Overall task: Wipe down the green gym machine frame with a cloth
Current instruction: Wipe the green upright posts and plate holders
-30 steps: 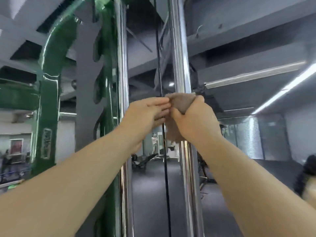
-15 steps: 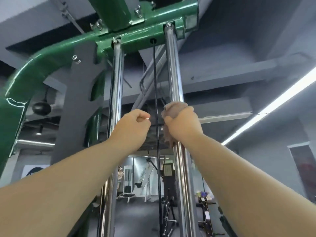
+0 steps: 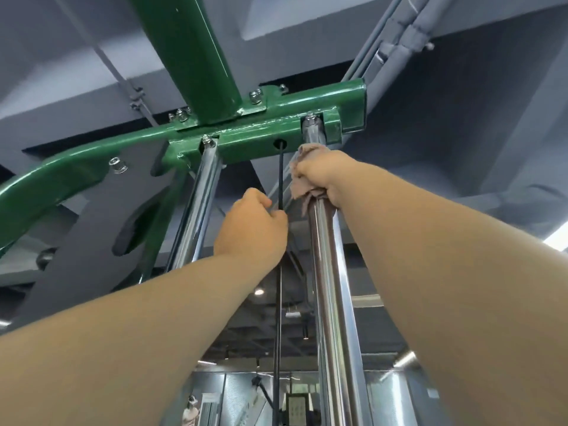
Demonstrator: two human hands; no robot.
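Right hand (image 3: 325,173) gripping crumpled tan cloth (image 3: 302,179) around polished chrome rod (image 3: 330,287); left hand (image 3: 250,229) pinching thin black cable (image 3: 280,176).

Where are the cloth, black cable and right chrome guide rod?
cloth (image 3: 299,182): head view, bunched fold left of right hand (image 3: 319,170).
black cable (image 3: 280,176): head view, stretch above left hand (image 3: 250,227).
right chrome guide rod (image 3: 330,272): head view, mid shaft.

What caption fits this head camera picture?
Right hand wraps a cloth round the chrome rod below the green frame.
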